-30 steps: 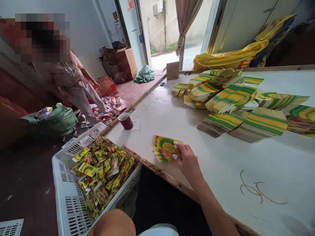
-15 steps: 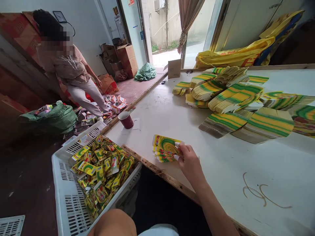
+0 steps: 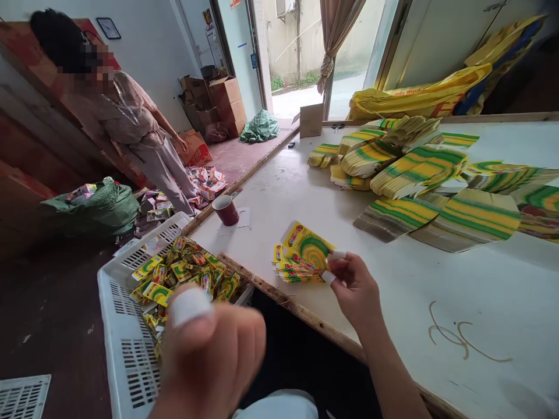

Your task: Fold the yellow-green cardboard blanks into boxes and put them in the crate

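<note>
My right hand pinches the top yellow-and-green flat carton and tilts it up off a small stack of flat cartons lying near the front edge of the white table. Its fingertips wear white tape. My left hand is raised close to the camera, blurred, fingers curled with nothing visible in them, a taped fingertip on top. It hovers over the white plastic crate, which holds several folded yellow-and-green boxes.
Large fanned piles of flat cartons cover the table's far right. A dark red mug stands near the table's left edge. Another person stands on the floor at left among green bags, scattered packets and cardboard boxes.
My right hand has lifted the top carton off the stack. My left hand has risen into view in front of the crate. The other person has straightened up.
</note>
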